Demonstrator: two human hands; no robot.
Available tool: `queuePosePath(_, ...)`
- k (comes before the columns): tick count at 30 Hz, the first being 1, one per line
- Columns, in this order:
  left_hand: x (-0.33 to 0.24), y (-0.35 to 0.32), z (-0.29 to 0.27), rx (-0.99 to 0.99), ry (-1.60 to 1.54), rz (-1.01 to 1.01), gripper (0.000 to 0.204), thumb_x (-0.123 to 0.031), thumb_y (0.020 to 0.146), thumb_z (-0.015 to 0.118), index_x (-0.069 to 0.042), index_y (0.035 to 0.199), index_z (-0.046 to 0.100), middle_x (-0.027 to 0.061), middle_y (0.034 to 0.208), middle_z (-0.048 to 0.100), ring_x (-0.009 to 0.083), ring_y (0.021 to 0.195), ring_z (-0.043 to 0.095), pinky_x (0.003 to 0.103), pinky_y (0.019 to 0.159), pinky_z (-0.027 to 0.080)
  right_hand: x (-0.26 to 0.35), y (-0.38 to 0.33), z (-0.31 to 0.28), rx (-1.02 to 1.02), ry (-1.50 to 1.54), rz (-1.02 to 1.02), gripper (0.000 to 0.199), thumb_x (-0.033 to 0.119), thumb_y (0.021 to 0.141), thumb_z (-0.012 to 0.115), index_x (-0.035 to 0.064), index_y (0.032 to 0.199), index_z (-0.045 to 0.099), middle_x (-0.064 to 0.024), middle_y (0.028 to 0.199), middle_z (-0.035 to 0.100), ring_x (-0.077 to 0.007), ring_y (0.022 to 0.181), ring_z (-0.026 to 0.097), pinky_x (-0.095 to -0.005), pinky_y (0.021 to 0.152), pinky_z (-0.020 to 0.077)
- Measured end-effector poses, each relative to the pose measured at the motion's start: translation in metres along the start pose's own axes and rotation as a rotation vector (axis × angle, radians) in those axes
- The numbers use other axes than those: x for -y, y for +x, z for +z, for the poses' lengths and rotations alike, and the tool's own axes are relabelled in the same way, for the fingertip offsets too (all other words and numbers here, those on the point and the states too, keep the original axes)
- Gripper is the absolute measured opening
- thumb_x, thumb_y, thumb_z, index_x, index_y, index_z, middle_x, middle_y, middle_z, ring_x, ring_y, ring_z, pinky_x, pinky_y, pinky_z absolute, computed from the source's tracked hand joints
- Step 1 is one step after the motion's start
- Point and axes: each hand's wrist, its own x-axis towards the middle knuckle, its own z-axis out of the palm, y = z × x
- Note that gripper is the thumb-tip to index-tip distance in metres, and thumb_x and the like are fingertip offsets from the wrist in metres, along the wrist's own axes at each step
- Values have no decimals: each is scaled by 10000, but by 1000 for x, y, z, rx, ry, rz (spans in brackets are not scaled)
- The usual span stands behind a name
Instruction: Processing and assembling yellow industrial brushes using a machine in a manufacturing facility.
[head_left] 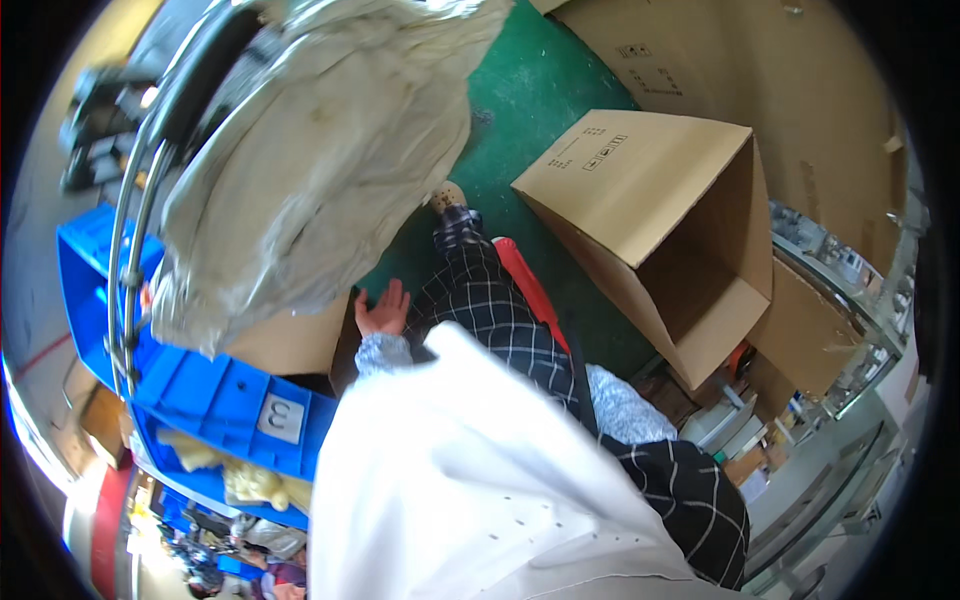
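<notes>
1. Left hand: open, fingers spread, palm showing, holding nothing; it lies against the edge of a brown cardboard box just to its left.
2. Right hand: not in view.
3. Crumpled pale plastic sheet: above and left of the hand, draped over that box.
4. Blue plastic crate: below-left of the hand, holding yellowish pieces.
5. Open cardboard carton: well apart to the right, lying on its side on the green floor, interior bare.
6. Red bar: right of the hand, beside the checked trouser leg.
</notes>
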Motion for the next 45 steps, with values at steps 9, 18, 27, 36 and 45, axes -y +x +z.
queuePosePath(9,-59,-18,47,656,-61,244,160,-172,740,517,-57,851,508,62,835,560,132,785,522,306,688,431,72,6,16,-3,168,8,637,371,720,528,-4,1181,298,-245,1125,400,-341,1062,380,-392,916,264)
queuePosePath(18,17,-10,203,-221,357,113,83,-84,702,548,-32,765,536,41,747,583,118,679,562,232,613,465,228,23,0,-127,250,-194,611,357,715,537,3,1165,323,-237,1116,409,-341,1051,387,-397,908,270)
queuePosePath(27,-37,166,204,-44,138,248,57,-70,698,548,-34,741,537,39,727,582,119,665,562,231,607,466,289,67,1,-57,201,-189,585,343,710,545,11,1149,347,-230,1106,419,-341,1040,394,-402,899,276)
queuePosePath(36,-27,15,235,212,62,417,32,-55,694,547,-35,717,538,36,707,580,119,651,562,230,601,467,304,78,-29,18,281,-150,559,328,705,553,19,1133,371,-223,1096,428,-342,1029,401,-407,891,282)
queuePosePath(45,22,-128,259,136,126,426,9,-40,690,547,-36,693,539,34,688,579,119,637,562,229,595,469,345,49,-60,38,582,-280,533,314,700,561,27,1117,395,-216,1087,438,-342,1017,408,-411,882,288)
